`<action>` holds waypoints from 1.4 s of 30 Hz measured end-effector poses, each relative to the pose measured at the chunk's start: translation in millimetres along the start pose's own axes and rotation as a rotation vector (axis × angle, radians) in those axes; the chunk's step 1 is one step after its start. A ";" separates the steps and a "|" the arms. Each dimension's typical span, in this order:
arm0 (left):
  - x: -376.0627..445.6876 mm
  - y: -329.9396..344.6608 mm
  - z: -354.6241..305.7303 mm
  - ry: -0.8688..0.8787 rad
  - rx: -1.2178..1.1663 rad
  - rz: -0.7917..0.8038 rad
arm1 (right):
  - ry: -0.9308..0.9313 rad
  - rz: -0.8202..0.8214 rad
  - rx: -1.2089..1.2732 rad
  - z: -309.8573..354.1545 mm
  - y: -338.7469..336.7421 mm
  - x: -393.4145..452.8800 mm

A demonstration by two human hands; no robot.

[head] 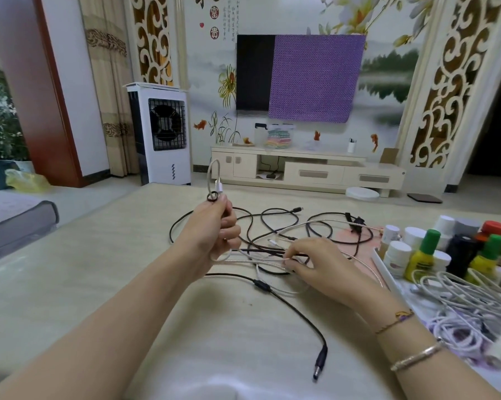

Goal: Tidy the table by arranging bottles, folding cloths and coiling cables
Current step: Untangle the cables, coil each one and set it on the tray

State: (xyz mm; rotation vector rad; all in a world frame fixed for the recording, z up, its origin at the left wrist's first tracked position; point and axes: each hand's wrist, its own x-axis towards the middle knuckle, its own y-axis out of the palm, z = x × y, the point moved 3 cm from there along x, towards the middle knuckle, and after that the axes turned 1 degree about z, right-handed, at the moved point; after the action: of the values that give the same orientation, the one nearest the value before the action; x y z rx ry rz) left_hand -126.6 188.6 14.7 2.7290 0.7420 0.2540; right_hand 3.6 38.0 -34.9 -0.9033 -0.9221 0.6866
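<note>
I was coiling: my left hand (214,229) gripped the silver cable (213,171), my right hand (309,261) pinched, I think, its slack; next, another loop.

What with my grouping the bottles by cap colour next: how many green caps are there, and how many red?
Green caps: 2
Red caps: 1 plainly in view
Total: 3
</note>
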 end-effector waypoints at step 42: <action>-12.1 9.0 2.8 -0.171 0.045 0.515 | 0.193 -0.041 0.564 24.8 10.9 7.4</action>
State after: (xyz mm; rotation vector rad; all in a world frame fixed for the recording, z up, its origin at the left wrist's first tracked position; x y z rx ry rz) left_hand -132.0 174.3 14.0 2.8928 -0.0111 0.1093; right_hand -16.3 57.8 -34.2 -0.4365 -0.5285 0.7571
